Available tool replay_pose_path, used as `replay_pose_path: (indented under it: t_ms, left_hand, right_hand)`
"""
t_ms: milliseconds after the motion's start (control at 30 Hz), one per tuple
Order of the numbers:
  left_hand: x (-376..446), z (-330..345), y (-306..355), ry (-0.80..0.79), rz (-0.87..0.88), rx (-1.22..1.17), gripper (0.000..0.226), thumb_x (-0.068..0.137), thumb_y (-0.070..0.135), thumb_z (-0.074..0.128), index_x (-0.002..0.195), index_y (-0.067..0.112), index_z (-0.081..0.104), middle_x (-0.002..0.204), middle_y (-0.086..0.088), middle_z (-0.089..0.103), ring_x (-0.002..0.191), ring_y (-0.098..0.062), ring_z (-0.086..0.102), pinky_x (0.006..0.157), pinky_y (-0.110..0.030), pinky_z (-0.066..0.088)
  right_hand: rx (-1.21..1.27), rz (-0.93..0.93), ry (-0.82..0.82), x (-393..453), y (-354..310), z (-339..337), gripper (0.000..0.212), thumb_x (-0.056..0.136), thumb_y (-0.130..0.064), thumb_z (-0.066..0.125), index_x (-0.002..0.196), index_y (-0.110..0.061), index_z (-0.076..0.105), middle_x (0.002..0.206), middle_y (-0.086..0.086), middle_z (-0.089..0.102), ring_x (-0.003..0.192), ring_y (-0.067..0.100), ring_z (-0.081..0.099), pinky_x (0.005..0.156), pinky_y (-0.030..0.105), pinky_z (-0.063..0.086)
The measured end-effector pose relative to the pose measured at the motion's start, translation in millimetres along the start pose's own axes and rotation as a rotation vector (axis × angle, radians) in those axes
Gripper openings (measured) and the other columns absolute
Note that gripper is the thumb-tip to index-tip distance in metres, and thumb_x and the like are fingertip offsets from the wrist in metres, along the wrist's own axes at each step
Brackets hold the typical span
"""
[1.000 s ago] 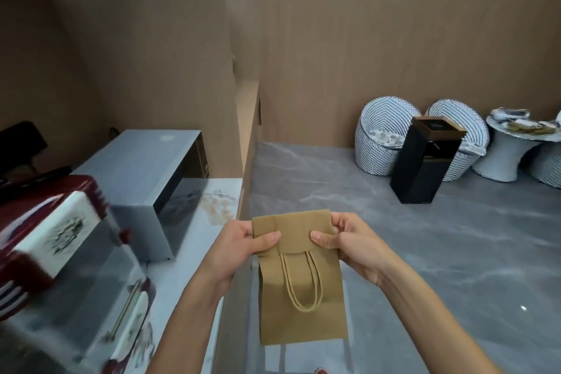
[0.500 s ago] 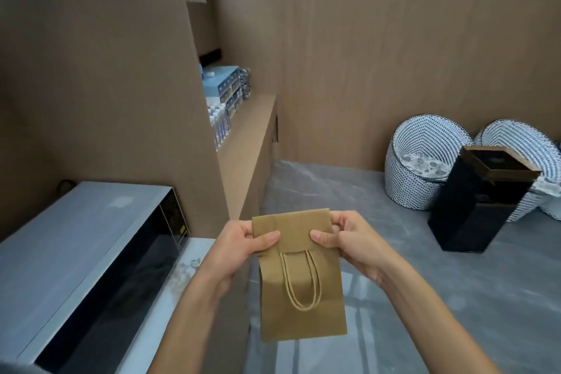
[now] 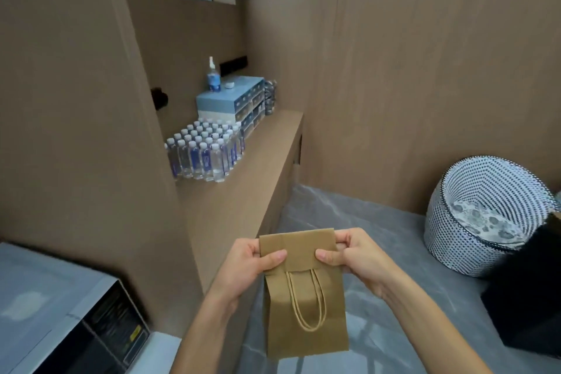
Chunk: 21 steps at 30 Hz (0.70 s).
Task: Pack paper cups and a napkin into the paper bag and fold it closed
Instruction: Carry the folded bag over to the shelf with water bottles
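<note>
Two hands, left (image 3: 247, 264) and right (image 3: 353, 258), pinch one folded paper bag (image 3: 303, 297).

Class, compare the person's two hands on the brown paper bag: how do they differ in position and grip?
1. The left hand grips the paper bag at its top left edge; the right hand grips the top right edge.
2. The right hand's fingertips show curled over the bag's top corner; the left hand's sit behind the paper, hidden.

Shared: each thumb presses the folded-over top flap flat, and both hands hold the bag off the ground.
</note>
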<state>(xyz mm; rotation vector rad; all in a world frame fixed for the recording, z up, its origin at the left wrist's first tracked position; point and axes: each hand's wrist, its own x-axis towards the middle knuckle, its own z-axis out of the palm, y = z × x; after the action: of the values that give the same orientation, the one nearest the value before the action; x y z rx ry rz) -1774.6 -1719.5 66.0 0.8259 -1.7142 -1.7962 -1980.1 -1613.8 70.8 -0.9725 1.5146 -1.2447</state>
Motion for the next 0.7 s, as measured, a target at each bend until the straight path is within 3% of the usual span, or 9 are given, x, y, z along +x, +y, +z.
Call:
replay_pose_path:
  t_ms: [233,433,700]
  left_hand:
    - [122.7,-37.8,15.4,0.190,-0.022,-0.004,0.010,0.085,-0.001,0.070,0.088,0.006,0.077,0.077,-0.002,0.079,0.069,-0.009,0.074,0.059,-0.015,0.055]
    - [184.4,-92.0,-1.9,0.470,-0.075,0.011,0.007,0.082,0.004,0.075,0.087,0.003,0.079,0.085,-0.010,0.080,0.073,-0.014,0.074,0.064,-0.018,0.057]
    - [237.6,-157.4,-32.6,0.861,-0.178,0.051,0.008,0.080,0.011,0.078,0.084,0.005,0.080,0.085,-0.007,0.080,0.076,-0.014,0.074,0.071,-0.019,0.056]
  right_hand:
    - [-0.030,0.009,-0.127,163.7,-30.7,-27.5,0.024,0.079,-0.003,0.077,0.101,-0.015,0.079,0.096,0.012,0.079,0.091,0.024,0.076,0.071,0.027,0.060]
    - [-0.093,0.014,-0.335,294.6,-40.0,-2.3,0.021,0.078,0.000,0.078,0.098,-0.008,0.079,0.093,0.013,0.079,0.089,0.025,0.076,0.075,0.029,0.061]
    - [-0.220,-0.031,-0.719,453.9,-30.4,64.8,0.015,0.086,-0.002,0.072,0.100,-0.007,0.075,0.091,0.009,0.080,0.088,0.022,0.076,0.080,0.028,0.060]
